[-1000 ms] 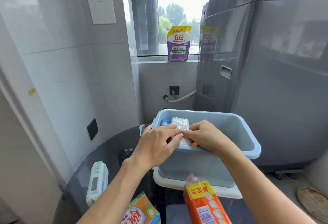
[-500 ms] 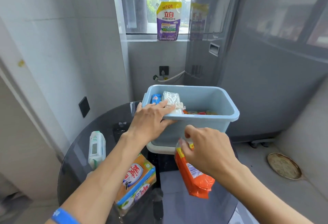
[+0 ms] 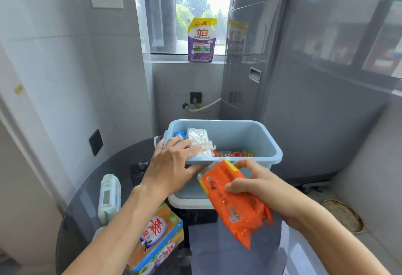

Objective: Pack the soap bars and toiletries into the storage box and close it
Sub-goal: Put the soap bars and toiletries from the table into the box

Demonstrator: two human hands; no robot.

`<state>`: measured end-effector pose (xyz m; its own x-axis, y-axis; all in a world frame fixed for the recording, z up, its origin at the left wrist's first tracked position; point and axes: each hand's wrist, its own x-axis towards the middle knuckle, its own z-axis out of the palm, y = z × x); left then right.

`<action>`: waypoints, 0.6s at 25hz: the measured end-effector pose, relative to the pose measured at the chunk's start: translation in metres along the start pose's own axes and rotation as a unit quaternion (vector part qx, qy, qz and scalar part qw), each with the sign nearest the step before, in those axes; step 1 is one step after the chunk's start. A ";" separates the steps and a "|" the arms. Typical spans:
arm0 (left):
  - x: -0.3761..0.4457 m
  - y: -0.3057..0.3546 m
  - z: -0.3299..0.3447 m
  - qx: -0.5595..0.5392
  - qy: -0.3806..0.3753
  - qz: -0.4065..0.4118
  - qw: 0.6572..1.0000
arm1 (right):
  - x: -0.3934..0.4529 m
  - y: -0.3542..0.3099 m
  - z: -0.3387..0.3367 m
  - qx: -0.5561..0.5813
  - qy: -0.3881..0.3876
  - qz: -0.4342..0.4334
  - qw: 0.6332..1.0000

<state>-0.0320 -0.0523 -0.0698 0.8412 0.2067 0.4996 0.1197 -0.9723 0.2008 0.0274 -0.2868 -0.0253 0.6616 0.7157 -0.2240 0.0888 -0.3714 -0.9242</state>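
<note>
A light blue storage box [image 3: 250, 130] stands open on its white lid [image 3: 191, 203] on a dark glass table [image 3: 121, 165]. Inside it lie a clear-wrapped pack [image 3: 199, 142], a blue item [image 3: 179, 135] and small orange and red soap bars [image 3: 237, 154]. My left hand [image 3: 171, 165] rests over the box's near left rim, its fingertips on the clear-wrapped pack. My right hand [image 3: 258, 184] grips an orange packet [image 3: 233, 200], held in the air just in front of the box's near wall.
A white and green wipes pack [image 3: 108, 196] lies on the table at left. An orange and blue soap carton [image 3: 161, 235] sits under my left forearm. A grey washing machine [image 3: 315, 89] stands right of the table. A purple detergent pouch [image 3: 202, 39] is on the windowsill.
My right hand left the box, took hold of the orange packet on the table and lifted it up to the box's front. My left hand stayed on the clear-wrapped pack at the rim.
</note>
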 end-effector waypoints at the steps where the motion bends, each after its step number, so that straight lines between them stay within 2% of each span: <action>1: 0.000 0.000 0.001 -0.008 0.008 0.007 1.000 | -0.002 -0.013 -0.008 0.046 -0.004 -0.031 0.998; 3: 0.000 -0.001 0.002 -0.011 0.018 0.015 1.000 | 0.005 -0.037 -0.023 0.089 0.029 -0.081 0.992; 5: 0.000 -0.002 0.001 -0.012 0.026 0.013 0.999 | 0.023 -0.060 -0.033 0.065 0.119 -0.106 0.985; 7: 0.000 -0.002 0.001 -0.011 0.033 0.017 0.999 | 0.054 -0.074 -0.040 -0.039 0.240 -0.101 0.965; 9: 0.002 -0.002 0.001 -0.011 0.038 0.023 0.999 | 0.087 -0.077 -0.037 -0.205 0.312 -0.073 0.925; 10: 0.002 -0.002 0.001 -0.009 0.038 0.024 0.999 | 0.103 -0.073 -0.030 -0.283 0.314 -0.054 0.904; 11: 0.002 -0.002 0.001 -0.007 0.036 0.024 0.999 | 0.118 -0.065 -0.021 -0.339 0.284 -0.030 0.897; 13: 0.002 -0.005 0.002 -0.006 0.033 0.023 0.999 | 0.142 -0.045 -0.003 -0.374 0.166 0.027 0.912; 15: 0.002 -0.010 0.004 -0.005 0.031 0.022 0.999 | 0.150 -0.032 -0.003 -0.347 0.110 0.052 0.930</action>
<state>-0.0293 -0.0428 -0.0737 0.8114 0.1700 0.5593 0.0772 -0.9795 0.1858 0.1264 -0.1696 -0.0285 0.8229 0.5444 -0.1627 0.4243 -0.7791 -0.4615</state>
